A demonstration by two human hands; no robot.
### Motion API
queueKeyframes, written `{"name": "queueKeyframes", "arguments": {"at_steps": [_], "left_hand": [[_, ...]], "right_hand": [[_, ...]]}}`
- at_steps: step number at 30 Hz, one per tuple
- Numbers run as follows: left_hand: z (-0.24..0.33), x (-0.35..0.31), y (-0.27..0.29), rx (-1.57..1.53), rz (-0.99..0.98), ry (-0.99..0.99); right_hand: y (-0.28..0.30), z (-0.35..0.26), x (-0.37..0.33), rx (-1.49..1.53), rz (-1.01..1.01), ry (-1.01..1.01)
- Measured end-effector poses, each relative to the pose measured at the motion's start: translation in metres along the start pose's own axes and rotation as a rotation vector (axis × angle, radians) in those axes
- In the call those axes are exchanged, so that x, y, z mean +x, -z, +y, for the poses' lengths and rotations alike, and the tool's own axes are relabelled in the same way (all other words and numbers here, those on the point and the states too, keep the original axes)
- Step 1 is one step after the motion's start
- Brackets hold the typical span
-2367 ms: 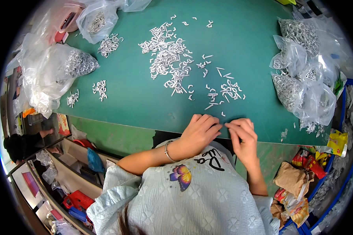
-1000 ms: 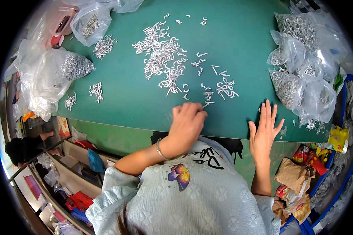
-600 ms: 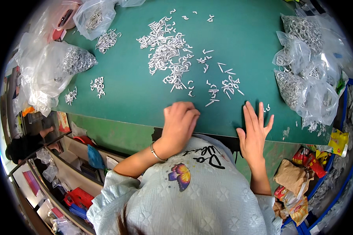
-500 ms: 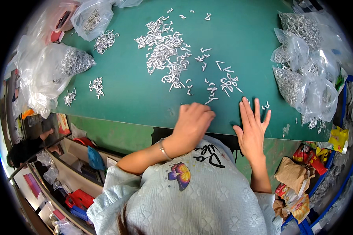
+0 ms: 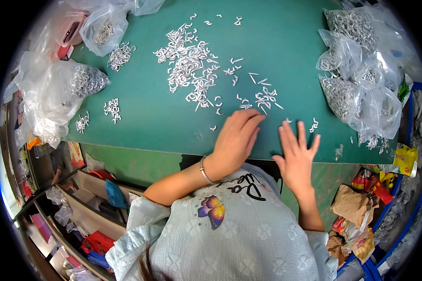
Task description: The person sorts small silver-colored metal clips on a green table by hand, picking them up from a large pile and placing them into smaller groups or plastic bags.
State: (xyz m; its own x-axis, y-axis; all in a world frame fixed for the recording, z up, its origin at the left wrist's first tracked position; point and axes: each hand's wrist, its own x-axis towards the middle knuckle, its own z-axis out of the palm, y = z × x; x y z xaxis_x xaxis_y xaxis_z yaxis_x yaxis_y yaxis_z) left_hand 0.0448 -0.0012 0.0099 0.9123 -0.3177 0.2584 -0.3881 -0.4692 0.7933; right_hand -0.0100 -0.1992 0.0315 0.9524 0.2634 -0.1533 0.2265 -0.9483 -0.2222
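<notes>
My left hand [image 5: 237, 136] is curled palm-down over the green table, its fingers bent together beside a few small silvery metal pieces [image 5: 245, 106]; whatever is between its fingertips is hidden. My right hand [image 5: 295, 157] lies spread near the table's front edge, fingers apart. One small curved piece [image 5: 288, 121] is at its fingertips, and a few more curved pieces [image 5: 313, 125] lie just to its right. Beyond my hands are a small heap of hooked and straight pieces [image 5: 266, 98] and a large loose heap of curved metal pieces [image 5: 187, 65]. A single curved piece [image 5: 213, 128] lies left of my left hand.
Clear plastic bags of metal parts [image 5: 344, 96] stand along the right side. Another filled bag [image 5: 86, 80] lies at the left, near small piles of parts [image 5: 112, 110]. A pink container [image 5: 72, 28] is at the far left. Shelves with boxes [image 5: 98, 187] stand below the table's left.
My left hand has moved forward and right, to the nearest small pieces. A single curved piece now shows left of it. My right hand stays spread, slightly shifted left; the whole view has shifted a little.
</notes>
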Motion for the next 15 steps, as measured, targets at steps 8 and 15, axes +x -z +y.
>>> {"name": "queueKeyframes", "arguments": {"at_steps": [8,15], "left_hand": [[0.003,0.020,-0.010,0.361,-0.186,-0.196],[-0.001,0.004,-0.003,0.406,-0.356,-0.246]], "right_hand": [[0.005,0.011,0.021,0.119,0.292,-0.057],[0.014,0.015,0.075,0.197,0.156,0.191]]}}
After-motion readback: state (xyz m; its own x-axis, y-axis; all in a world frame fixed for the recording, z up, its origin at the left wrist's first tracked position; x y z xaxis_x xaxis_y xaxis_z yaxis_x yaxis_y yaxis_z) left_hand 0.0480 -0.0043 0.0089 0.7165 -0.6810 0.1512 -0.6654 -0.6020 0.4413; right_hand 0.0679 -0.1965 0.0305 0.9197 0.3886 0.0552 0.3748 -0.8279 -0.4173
